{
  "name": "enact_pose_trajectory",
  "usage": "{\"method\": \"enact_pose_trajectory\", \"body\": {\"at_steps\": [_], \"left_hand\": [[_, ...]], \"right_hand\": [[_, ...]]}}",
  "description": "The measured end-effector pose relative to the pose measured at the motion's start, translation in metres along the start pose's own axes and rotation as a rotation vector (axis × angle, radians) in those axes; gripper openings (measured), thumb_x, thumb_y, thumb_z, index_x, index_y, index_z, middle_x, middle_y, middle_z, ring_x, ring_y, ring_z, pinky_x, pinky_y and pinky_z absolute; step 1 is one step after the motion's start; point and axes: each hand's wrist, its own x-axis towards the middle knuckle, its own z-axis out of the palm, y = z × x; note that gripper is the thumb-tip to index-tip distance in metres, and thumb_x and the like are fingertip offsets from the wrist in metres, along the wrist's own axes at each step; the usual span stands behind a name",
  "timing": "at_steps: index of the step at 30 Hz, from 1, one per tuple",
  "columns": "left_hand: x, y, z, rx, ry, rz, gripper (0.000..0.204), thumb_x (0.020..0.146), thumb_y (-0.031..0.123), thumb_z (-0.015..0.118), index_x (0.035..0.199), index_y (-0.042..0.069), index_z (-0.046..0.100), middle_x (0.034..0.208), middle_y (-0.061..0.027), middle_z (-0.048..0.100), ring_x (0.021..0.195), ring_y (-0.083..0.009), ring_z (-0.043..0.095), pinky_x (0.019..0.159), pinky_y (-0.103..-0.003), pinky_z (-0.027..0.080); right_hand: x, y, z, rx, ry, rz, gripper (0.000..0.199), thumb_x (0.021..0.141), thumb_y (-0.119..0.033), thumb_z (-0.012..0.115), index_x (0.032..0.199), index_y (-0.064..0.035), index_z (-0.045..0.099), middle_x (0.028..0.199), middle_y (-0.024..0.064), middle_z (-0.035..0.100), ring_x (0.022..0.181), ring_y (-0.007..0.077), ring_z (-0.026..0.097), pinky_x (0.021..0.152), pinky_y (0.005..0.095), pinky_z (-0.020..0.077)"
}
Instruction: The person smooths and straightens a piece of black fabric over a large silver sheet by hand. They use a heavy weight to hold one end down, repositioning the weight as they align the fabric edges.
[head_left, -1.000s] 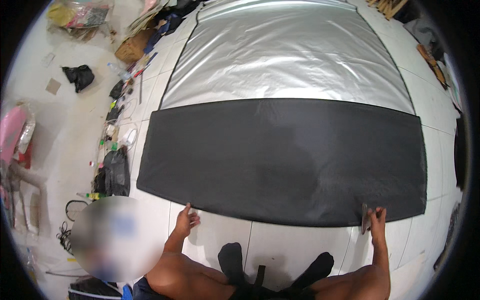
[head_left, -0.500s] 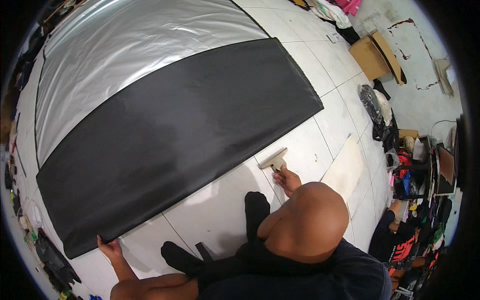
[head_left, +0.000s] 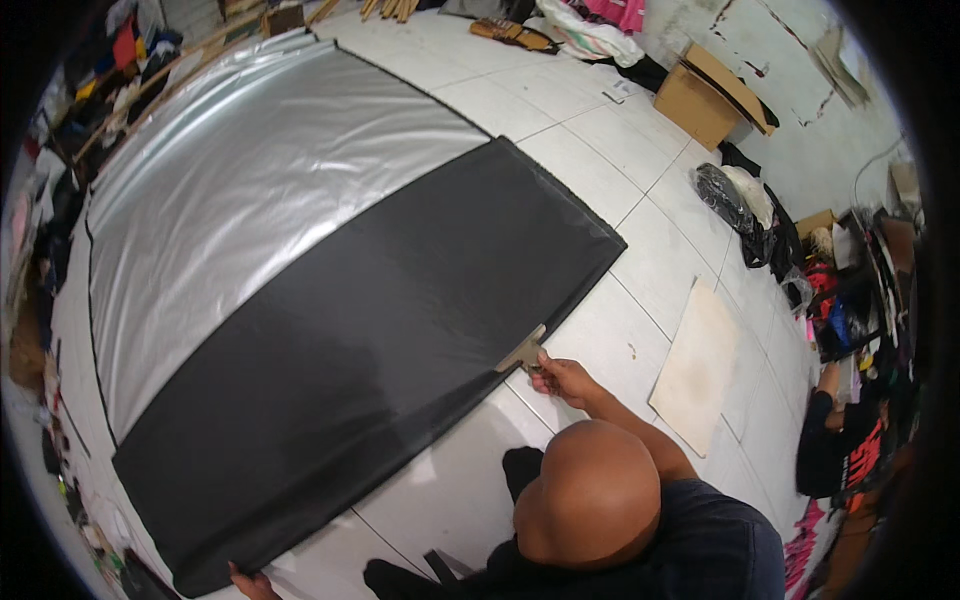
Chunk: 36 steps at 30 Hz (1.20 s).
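One black cloth [head_left: 350,330] lies on the floor [head_left: 625,330] against a silver sheet [head_left: 260,190]; likely light, soft and slippery (creases easily), it's best held by its edges. The right grip [head_left: 565,382] is closed round a scraper [head_left: 520,352] at the near edge; the left grip [head_left: 255,583] is by the near-left corner, closure unclear.

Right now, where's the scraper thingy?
In the head view, the scraper is just right of the centre and a little below it, held in the person's right hand at the near edge of the black sheet.
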Motion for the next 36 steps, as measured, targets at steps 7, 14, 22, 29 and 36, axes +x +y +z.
{"method": "enact_pose_trajectory", "body": {"at_steps": [7,14,22,29,36], "left_hand": [[-0.002,0.038,0.039,0.051,0.241,0.038,0.039,0.093,0.026,0.043,0.116,-0.003,0.055,0.115,-0.0132,0.06,0.104,-0.0251,0.056,0.095,-0.038,0.044],[0.012,0.084,-0.008,0.091,0.293,0.164,0.04,0.093,0.025,0.04,0.115,-0.005,0.055,0.113,-0.016,0.06,0.102,-0.0273,0.057,0.092,-0.039,0.045],[-0.087,0.108,-0.014,0.236,0.627,0.314,0.029,0.081,0.012,0.06,0.104,-0.003,0.049,0.1,-0.0152,0.059,0.089,-0.0239,0.059,0.077,-0.035,0.05],[-0.131,0.223,0.031,0.385,0.585,0.394,0.062,0.078,0.011,0.06,0.133,-0.004,0.035,0.121,-0.0203,0.053,0.1,-0.0286,0.057,0.088,-0.038,0.047],[0.066,0.259,0.119,0.331,0.445,0.455,0.052,0.086,0.026,0.061,0.128,0.004,0.04,0.094,-0.0073,0.054,0.077,-0.0201,0.054,0.066,-0.041,0.049]], "right_hand": [[0.077,-0.036,-0.02,0.324,0.366,-0.222,0.043,0.086,-0.032,0.06,0.105,0.0059,0.052,0.097,0.0165,0.061,0.087,0.0257,0.063,0.072,0.0383,0.0542],[0.105,-0.034,-0.01,0.229,0.446,-0.354,0.029,0.08,-0.023,0.058,0.102,-0.0069,0.05,0.092,0.0088,0.058,0.076,0.0212,0.058,0.057,0.0347,0.0484],[0.016,-0.053,-0.058,0.227,0.471,-0.555,0.036,0.071,-0.012,0.058,0.105,-0.0044,0.047,0.094,0.0075,0.055,0.087,0.0226,0.053,0.082,0.0368,0.0444],[-0.062,-0.174,-0.094,0.023,0.523,-0.61,0.032,0.079,-0.02,0.056,0.108,-0.006,0.055,0.09,0.0069,0.055,0.083,0.0211,0.055,0.073,0.0365,0.0485],[0.048,-0.262,0.106,-0.167,0.426,-0.721,0.076,0.087,-0.027,0.059,0.142,0.0001,0.014,0.104,0.0178,0.054,0.08,0.0258,0.058,0.065,0.0412,0.0525]]}}
